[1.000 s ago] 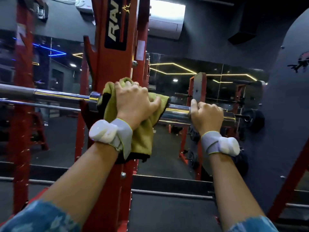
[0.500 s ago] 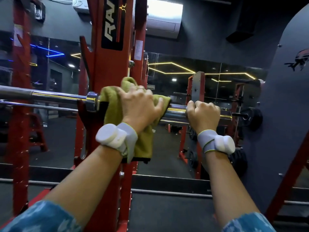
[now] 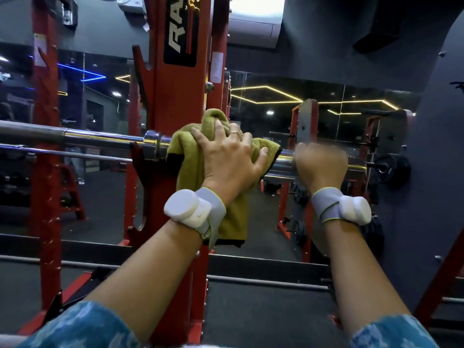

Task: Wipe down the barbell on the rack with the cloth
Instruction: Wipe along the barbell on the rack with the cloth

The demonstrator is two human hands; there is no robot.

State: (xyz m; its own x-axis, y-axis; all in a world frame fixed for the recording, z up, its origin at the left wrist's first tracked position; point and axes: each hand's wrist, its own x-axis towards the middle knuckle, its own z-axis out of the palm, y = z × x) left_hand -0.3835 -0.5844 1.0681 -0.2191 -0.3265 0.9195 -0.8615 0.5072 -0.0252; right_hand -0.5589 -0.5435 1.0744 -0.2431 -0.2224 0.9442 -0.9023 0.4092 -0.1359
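A chrome barbell (image 3: 82, 136) lies across the hooks of a red rack (image 3: 175, 96), running from the left edge to the right. An olive-green cloth (image 3: 185, 172) is draped over the bar's sleeve just right of the collar and hangs down behind my wrist. My left hand (image 3: 228, 156) grips the cloth around the sleeve, fingers over the top, thumb toward the right. My right hand (image 3: 319, 164) is curled round the bare sleeve (image 3: 283, 162) a little further right, slightly blurred. Both wrists carry grey bands with white pods.
A second thin bar (image 3: 62, 153) runs below the barbell on the left. A mirror behind reflects another red rack (image 3: 306, 126) and a weight plate (image 3: 391, 169). A dark curved panel (image 3: 437, 172) stands on the right. Red uprights stand at far left; dark floor mats lie below.
My left hand has slid the cloth a little to the right along the sleeve, closing the gap to my right hand. The right hand keeps its hold on the bar.
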